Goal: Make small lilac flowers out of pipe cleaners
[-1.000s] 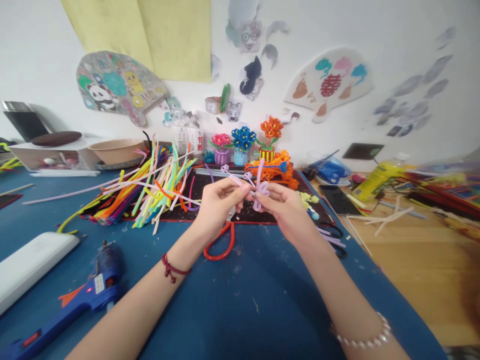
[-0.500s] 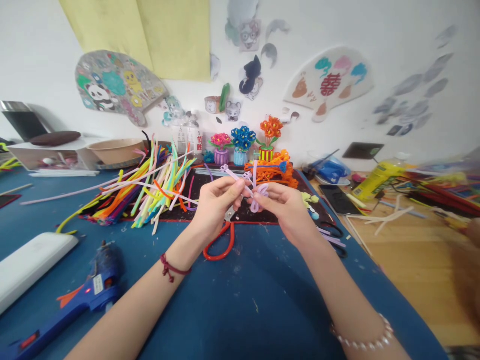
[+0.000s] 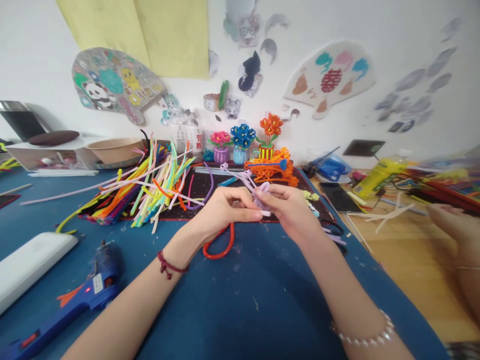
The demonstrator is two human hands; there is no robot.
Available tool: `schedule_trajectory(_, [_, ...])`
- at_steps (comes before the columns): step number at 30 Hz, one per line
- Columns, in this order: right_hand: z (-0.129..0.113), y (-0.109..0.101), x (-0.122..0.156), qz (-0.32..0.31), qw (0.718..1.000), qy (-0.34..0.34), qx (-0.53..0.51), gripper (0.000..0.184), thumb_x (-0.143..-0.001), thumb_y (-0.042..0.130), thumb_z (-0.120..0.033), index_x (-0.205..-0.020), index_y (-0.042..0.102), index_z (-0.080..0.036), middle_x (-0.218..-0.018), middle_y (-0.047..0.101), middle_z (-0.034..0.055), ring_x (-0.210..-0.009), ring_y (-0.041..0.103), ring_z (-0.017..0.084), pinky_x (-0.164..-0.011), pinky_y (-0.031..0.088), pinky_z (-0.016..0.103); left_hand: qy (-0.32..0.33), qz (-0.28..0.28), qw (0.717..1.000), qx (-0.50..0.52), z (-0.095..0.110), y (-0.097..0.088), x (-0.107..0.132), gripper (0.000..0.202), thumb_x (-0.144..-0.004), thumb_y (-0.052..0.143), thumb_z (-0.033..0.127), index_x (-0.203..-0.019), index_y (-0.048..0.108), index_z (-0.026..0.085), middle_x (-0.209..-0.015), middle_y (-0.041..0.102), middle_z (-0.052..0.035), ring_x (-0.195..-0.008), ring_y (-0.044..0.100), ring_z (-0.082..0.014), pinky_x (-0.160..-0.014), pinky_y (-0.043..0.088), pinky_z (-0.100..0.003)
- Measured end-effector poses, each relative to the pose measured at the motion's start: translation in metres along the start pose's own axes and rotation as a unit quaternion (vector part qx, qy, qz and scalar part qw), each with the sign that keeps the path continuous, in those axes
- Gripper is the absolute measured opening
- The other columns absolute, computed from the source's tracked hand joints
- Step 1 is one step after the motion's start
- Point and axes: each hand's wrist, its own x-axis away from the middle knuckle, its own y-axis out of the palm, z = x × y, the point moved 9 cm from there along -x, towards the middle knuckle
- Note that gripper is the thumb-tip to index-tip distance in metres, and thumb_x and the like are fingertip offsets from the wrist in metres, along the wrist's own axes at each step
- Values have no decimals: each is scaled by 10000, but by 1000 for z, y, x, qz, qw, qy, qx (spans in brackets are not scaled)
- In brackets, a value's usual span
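Observation:
Both my hands meet over the blue table [image 3: 240,300], pinching a lilac pipe-cleaner piece [image 3: 252,182] bent into small loops. My left hand [image 3: 221,212] has its fingers curled, thumb and fingertips pressed on the lilac stem. My right hand [image 3: 290,207] is closed around the looped end from the right. A red string bracelet is on my left wrist and a pearl bracelet on my right. Red-handled scissors [image 3: 219,247] lie on the table just beneath my left hand.
A pile of coloured pipe cleaners [image 3: 150,187] lies at the left on a dark mat. A blue glue gun [image 3: 80,297] and a white case [image 3: 30,262] sit at the near left. Small pipe-cleaner flower pots [image 3: 243,142] stand by the wall. Another person's hand [image 3: 455,225] reaches in at the right.
My hands have dropped a little lower and closer to the table, with the lilac piece turned down between them. Another person's hand has come into view at the right.

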Motion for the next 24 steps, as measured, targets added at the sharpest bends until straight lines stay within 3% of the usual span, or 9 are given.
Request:
schedule_trajectory(5, [1, -2, -1, -3, 1000, 12, -10, 258, -624, 854, -385, -749, 767, -177, -753, 718, 43, -685, 628, 145, -688, 524, 288, -6, 47, 998, -50, 2, -3, 1, 256, -668, 816, 217, -585, 592, 125, -688, 644, -4, -688, 578, -109, -686, 435, -241])
schedule_trajectory(11, [2, -2, -1, -18, 999, 18, -24, 213, -669, 833, -376, -737, 770, -184, -736, 695, 22, -675, 601, 117, -689, 522, 261, 30, 107, 991, -76, 9, -18, 0, 262, -678, 784, 195, -588, 546, 131, -579, 515, 49, -552, 423, -62, -557, 326, -212])
schedule_trajectory(19, [3, -7, -1, -4, 999, 13, -29, 234, -645, 851, -391, -780, 794, -208, -793, 719, 34, -718, 621, 124, -692, 530, 252, 5, 21, 997, -71, 7, 0, 0, 237, -702, 785, 262, -622, 610, 124, -649, 574, 14, -617, 473, -84, -594, 346, -221])
schedule_trajectory(24, [5, -11, -2, 2, 999, 30, -31, 236, -662, 842, -381, -813, 799, -206, -778, 724, 36, -711, 648, 129, -672, 543, 247, -3, 28, 994, -110, 5, -1, -1, 322, -726, 761, 305, -573, 542, 125, -609, 485, 32, -595, 389, -73, -570, 292, -221])
